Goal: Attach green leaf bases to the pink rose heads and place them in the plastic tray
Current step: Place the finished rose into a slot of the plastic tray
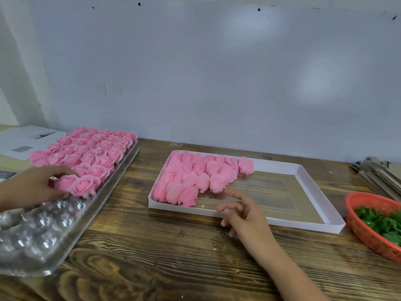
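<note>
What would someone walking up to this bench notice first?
Probably the pink: rows of upright rose heads filling the far part of the clear plastic tray at left, where the left hand holds one. More roses lie in the white box at centre; an orange basket of green leaf bases sits right.

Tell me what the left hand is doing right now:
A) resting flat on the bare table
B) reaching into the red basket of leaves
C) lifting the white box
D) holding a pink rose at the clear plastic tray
D: the left hand has its fingers around a pink rose at the front row of the clear plastic tray, far from the red basket and the white box.
</note>
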`<state>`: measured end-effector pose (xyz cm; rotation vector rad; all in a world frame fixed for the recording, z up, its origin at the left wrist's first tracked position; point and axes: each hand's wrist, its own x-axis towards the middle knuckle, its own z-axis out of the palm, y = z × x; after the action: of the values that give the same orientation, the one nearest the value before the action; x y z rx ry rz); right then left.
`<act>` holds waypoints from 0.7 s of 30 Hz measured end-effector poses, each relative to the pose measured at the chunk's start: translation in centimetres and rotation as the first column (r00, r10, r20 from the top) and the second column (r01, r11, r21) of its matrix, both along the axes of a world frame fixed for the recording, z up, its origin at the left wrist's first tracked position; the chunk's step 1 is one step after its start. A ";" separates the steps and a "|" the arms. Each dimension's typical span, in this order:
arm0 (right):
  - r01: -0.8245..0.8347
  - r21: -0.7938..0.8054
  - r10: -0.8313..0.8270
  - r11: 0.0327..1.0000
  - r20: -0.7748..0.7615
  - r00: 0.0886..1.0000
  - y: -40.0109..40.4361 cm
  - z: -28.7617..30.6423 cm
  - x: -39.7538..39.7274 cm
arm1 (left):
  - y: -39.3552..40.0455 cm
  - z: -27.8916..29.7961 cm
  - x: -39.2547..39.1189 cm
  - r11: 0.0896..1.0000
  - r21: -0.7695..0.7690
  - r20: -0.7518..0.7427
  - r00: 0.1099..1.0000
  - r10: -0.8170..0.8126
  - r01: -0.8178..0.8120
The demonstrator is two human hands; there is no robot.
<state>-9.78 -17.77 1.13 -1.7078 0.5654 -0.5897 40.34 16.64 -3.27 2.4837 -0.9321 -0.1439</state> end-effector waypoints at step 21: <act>0.006 0.023 -0.006 1.000 0.011 1.000 0.1 0.3 -0.1 | -1.9 -0.1 -1.0 0.973 -0.222 -0.062 0.995 -0.078 0.063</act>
<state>-9.89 -17.66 1.45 -1.6812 0.5676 -0.5941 39.39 14.76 -3.34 2.2302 -0.9529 -0.1431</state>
